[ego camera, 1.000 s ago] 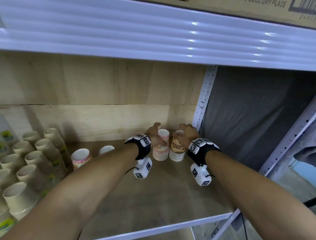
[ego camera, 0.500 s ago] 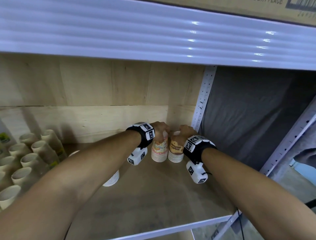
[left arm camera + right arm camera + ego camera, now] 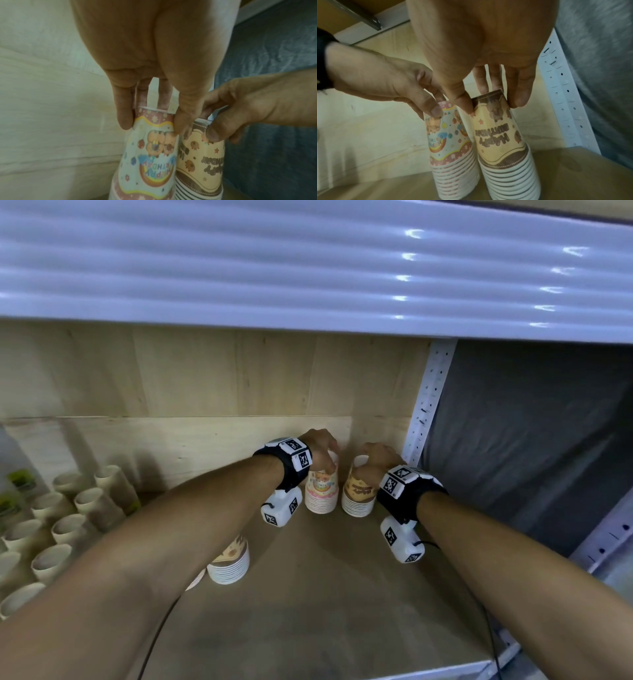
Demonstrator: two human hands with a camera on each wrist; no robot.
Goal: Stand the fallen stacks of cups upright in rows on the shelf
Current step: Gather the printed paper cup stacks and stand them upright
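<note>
Two stacks of upside-down party cups stand side by side at the back right of the shelf. My left hand (image 3: 322,448) grips the top of the pink rainbow stack (image 3: 321,493) (image 3: 150,159) (image 3: 452,146) from above, thumb and fingers around it. My right hand (image 3: 375,457) holds the top of the brown-and-cream stack (image 3: 358,496) (image 3: 200,162) (image 3: 503,142) the same way. Both stacks rest on the wooden shelf board (image 3: 325,594). A third printed stack (image 3: 229,563) stands nearer, partly hidden under my left forearm.
Several plain cream cup stacks (image 3: 58,525) lie tilted at the left of the shelf. A white perforated upright (image 3: 428,402) and grey cloth (image 3: 531,440) bound the right side. The ribbed upper shelf edge (image 3: 308,268) hangs overhead.
Both hands have closed down onto the tops of the two stacks, which sit slightly farther back. The view shifted left, hiding the loose cups under my left arm.
</note>
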